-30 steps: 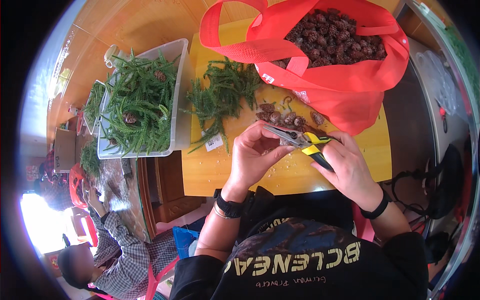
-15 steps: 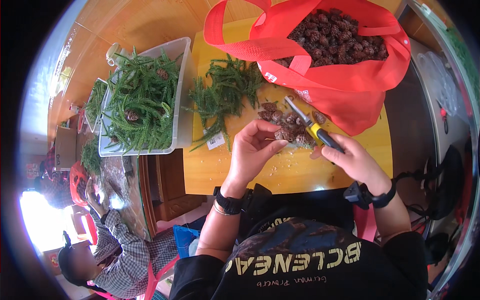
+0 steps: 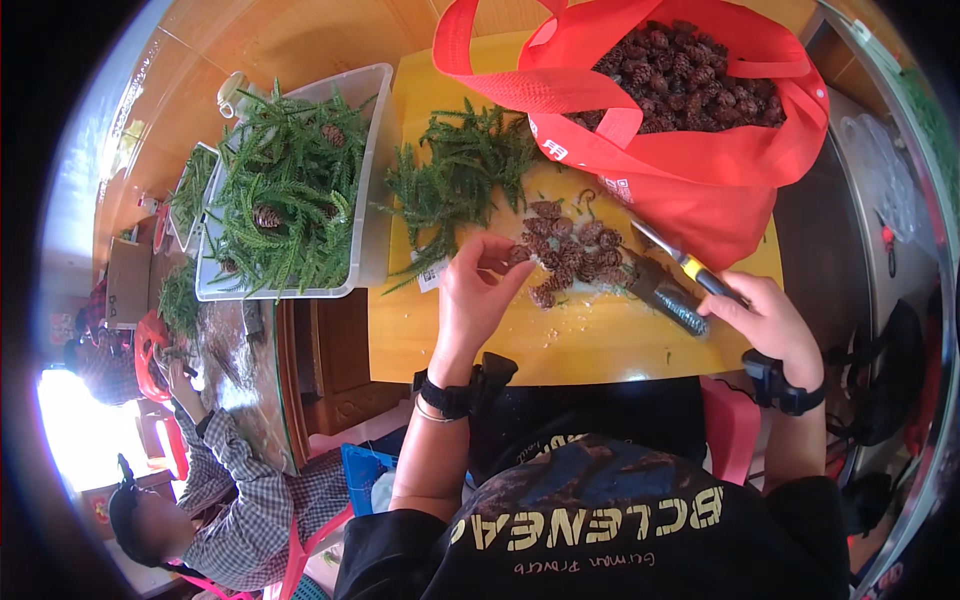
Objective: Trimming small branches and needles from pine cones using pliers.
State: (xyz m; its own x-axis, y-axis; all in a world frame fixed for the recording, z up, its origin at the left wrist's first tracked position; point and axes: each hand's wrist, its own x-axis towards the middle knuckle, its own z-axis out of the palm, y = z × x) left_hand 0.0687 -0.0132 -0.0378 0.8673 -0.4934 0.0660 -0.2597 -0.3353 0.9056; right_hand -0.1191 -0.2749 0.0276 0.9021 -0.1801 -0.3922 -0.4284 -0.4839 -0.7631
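My left hand (image 3: 468,300) pinches a small brown pine cone (image 3: 519,255) between thumb and fingertips, just left of a heap of pine cones (image 3: 575,250) on the yellow table. My right hand (image 3: 762,318) is closed round the black-and-yellow handles of a slim-jawed hand tool (image 3: 694,268); whether it is pliers or snips I cannot tell. Its metal jaws point up and left, over the table. Below it lies a dark, shiny tube-shaped thing (image 3: 668,300), one end beside the heap. Behind the heap stands a red fabric bag (image 3: 690,200) full of pine cones.
Green artificial sprigs (image 3: 465,165) lie on the table (image 3: 450,350) left of the heap. A clear plastic tub (image 3: 372,200) at its left edge holds more sprigs and some cones. Farther left, a person in a checked shirt (image 3: 245,520) works at another table.
My left hand has moved left, away from the heap, with a pine cone in its fingers. My right hand has drawn right with the tool, uncovering the dark tube-shaped thing.
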